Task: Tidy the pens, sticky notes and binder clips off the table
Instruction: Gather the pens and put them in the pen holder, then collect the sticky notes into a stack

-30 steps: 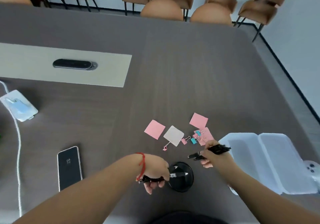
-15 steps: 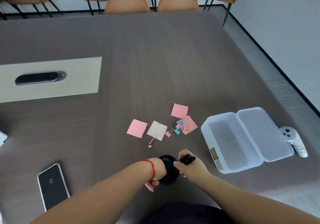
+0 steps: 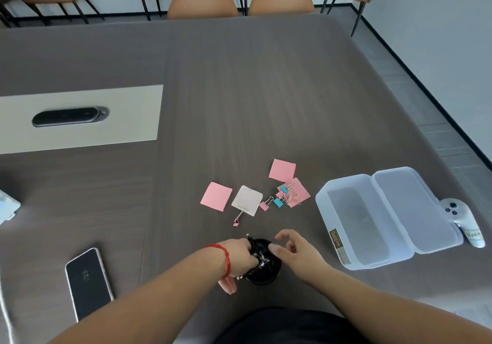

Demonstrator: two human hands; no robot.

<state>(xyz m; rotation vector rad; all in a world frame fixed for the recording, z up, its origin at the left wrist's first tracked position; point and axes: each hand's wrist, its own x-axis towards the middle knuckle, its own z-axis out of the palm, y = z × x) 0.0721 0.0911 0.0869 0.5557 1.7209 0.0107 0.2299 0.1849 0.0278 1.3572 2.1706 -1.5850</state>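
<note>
left hand (image 3: 239, 257) grips pens (image 3: 257, 254) in the cup (image 3: 266, 271) near the tabletop's front edge; right hand (image 3: 295, 250) released; thin sticky notes (image 3: 216, 196) probably need edge-pinching

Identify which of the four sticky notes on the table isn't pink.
The off-white sticky note, second from the left. It lies between the leftmost pink note and the binder clips; the others are pink.
</note>
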